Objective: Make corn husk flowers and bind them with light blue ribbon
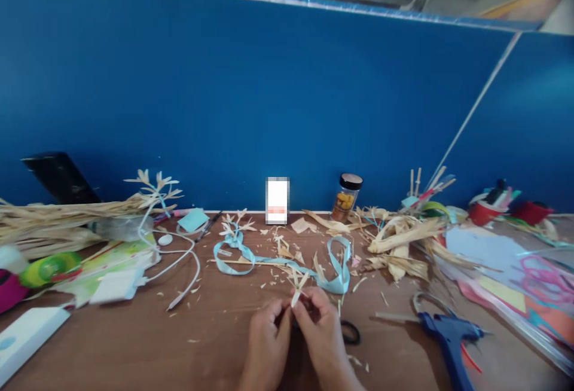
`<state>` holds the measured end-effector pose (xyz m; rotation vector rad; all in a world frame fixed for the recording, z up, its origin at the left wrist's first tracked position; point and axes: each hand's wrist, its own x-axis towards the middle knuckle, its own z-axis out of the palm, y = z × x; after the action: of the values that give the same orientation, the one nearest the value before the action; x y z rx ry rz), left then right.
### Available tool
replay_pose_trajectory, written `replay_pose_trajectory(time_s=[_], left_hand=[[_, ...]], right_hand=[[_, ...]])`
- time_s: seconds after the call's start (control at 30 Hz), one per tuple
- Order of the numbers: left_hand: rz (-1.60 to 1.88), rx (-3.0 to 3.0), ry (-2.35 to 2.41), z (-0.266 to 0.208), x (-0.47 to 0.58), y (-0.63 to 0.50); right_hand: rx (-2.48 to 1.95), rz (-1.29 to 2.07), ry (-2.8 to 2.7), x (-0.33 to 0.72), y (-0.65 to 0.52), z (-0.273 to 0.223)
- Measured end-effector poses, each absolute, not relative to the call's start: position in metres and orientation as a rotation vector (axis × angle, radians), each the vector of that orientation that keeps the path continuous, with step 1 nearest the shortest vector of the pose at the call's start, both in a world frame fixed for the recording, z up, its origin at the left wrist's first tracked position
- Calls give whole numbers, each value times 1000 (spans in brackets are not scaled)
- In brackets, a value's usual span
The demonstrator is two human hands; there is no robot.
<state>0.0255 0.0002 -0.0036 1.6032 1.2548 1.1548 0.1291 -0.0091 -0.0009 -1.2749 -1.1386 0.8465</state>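
Note:
Both hands meet low in the middle of the head view around a small pale flower made of dried husk strips [296, 286], its petals fanning upward. My left hand [269, 332] pinches its base from one side, fingers closed. From the other side my right hand [319, 328] grips it too, its thumb lying along the petals. The fingers hide the lower part of the flower. A black loop [350, 332], perhaps a scissor handle, shows beside my right hand. Just beyond the hands, a light blue ribbon [269, 259] curls over the brown table [201, 343] among husk scraps.
A blue glue gun [448, 331] lies at right, near dried husks [403, 247] and pink scissors [545, 280]. A jar with a black lid [345, 196] stands by the blue partition [269, 92]. White cables [191, 253], finished husk flowers [155, 188] and a husk bundle [54, 223] occupy the left.

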Motion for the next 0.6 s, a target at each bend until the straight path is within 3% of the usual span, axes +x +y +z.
replay_pose_trajectory(time_s=[0.6], left_hand=[[1172,1577,1262,-5,27,1]], right_hand=[[-1223,1006,-1028,128,-11,4]])
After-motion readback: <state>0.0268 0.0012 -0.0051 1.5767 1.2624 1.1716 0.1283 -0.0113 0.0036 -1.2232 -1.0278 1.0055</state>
